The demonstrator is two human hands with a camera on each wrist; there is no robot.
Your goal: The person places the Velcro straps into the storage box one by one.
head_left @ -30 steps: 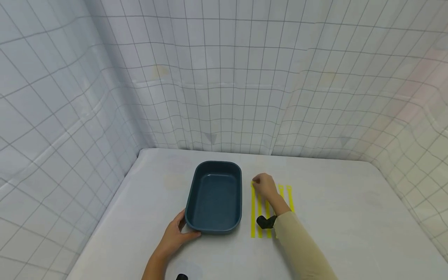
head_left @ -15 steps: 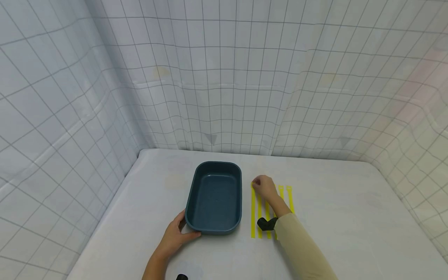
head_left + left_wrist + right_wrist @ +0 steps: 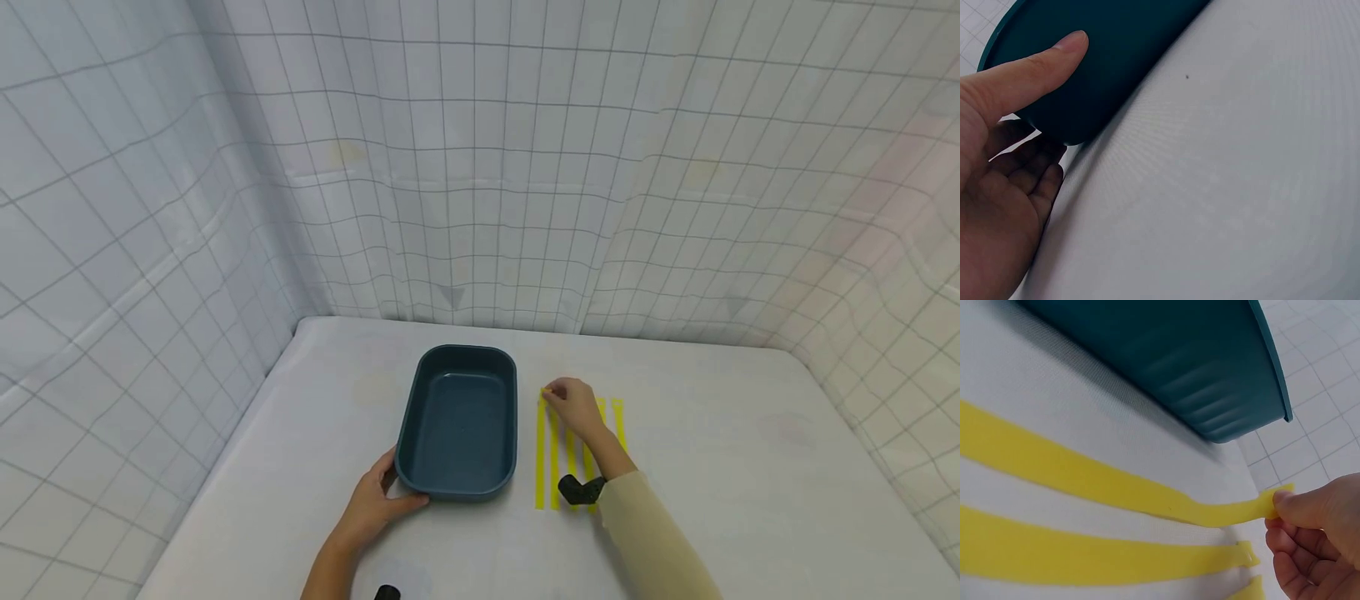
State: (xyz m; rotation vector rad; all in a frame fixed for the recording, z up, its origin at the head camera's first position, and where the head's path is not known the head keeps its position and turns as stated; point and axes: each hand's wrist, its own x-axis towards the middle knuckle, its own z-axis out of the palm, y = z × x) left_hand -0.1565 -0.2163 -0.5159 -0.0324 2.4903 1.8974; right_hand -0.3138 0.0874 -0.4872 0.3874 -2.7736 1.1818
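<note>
Yellow strip [image 3: 1085,477] in RH [image 3: 576,406], LH [image 3: 371,502] on tub [image 3: 459,433]

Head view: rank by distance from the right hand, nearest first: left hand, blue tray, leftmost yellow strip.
1. Leftmost yellow strip: its far end is pinched in the right hand.
2. Blue tray: left of that strip, apart from it.
3. Left hand: at the tray's near left corner.
</note>
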